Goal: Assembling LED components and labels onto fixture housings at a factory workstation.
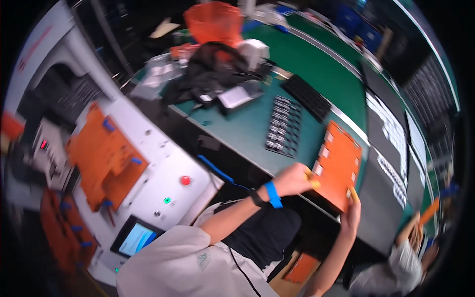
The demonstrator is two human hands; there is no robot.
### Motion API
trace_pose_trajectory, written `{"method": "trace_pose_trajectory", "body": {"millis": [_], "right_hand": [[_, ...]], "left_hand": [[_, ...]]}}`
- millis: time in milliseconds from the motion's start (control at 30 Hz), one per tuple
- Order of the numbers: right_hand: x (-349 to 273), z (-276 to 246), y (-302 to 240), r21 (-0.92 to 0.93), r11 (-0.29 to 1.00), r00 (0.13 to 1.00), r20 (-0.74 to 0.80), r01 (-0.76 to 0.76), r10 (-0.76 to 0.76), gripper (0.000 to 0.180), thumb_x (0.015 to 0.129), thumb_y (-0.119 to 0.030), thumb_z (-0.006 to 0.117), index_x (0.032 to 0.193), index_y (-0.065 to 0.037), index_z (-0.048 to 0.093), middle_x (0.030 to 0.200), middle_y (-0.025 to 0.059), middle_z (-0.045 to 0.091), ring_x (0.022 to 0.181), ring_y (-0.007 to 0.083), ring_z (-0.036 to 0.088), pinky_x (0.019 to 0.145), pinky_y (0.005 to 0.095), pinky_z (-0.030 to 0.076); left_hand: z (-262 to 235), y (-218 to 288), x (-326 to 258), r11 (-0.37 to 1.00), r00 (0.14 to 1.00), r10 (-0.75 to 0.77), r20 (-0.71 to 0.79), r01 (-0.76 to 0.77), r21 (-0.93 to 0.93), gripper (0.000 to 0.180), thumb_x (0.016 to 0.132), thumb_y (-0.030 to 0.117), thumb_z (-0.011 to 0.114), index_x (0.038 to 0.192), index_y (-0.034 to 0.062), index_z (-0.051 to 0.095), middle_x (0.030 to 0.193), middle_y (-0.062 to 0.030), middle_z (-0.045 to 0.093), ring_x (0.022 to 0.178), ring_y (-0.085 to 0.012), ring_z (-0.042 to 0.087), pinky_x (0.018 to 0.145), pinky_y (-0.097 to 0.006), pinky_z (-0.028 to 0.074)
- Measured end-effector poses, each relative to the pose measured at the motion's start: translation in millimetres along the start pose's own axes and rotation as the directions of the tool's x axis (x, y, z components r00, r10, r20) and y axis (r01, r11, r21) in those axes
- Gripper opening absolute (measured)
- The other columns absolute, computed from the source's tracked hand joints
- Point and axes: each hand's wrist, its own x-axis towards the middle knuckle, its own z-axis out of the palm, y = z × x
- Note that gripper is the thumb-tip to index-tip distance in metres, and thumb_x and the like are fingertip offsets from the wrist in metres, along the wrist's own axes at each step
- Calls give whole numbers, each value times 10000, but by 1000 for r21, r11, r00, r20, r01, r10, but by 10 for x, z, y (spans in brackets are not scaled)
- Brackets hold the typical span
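A flat orange plate (pixel 340 165), with small pale pieces along its long edges, lies slanted over the near edge of the green table. My left hand (pixel 294 179), with a blue band and a black strap at the wrist, is closed at the plate's left edge near its close end. Yellow covers show on its fingertips. My right hand (pixel 352 213) grips the plate's near right corner, a yellow-tipped finger on top. Left of the plate is a black tray (pixel 284 126) with rows of small shiny parts.
Beyond the tray lies another black tray (pixel 307 97). Black cloth or bags (pixel 210 69) and an orange plastic bag (pixel 214 22) are heaped far left. A white machine (pixel 173 163) with a red button and screen stands left. A co-worker (pixel 403 257) handles an orange piece at right.
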Motion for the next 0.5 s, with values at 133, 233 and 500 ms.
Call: {"method": "trace_pose_trajectory", "body": {"millis": [133,233,500], "right_hand": [[-203,15,-127,-124,991,999,26,-42,45,401,965,-218,623,1281,23,570,1235,164,650,1096,273,663,951,390,546],[-310,166,-79,-122,992,999,36,27,-23,429,947,-226,650,1286,20,556,1211,143,649,1070,249,662,914,400,563],[-955,786,-113,-79,876,860,249,476,-445,545,962,-233,640,1411,13,455,1334,146,559,1197,247,572,997,410,506]], "left_hand": [[-29,377,-265,999,998,-3,56,5,-34,344,808,266,792,842,-58,682,629,-33,600,601,-99,533,542,-320,425],[-124,470,-445,1000,999,-21,-26,21,-14,359,802,264,801,864,-69,682,608,-79,577,567,-133,523,533,-347,418],[-669,1023,-1534,975,970,220,-107,-222,-13,511,771,239,848,1134,-51,638,624,-65,496,543,-149,420,532,-315,381]]}}
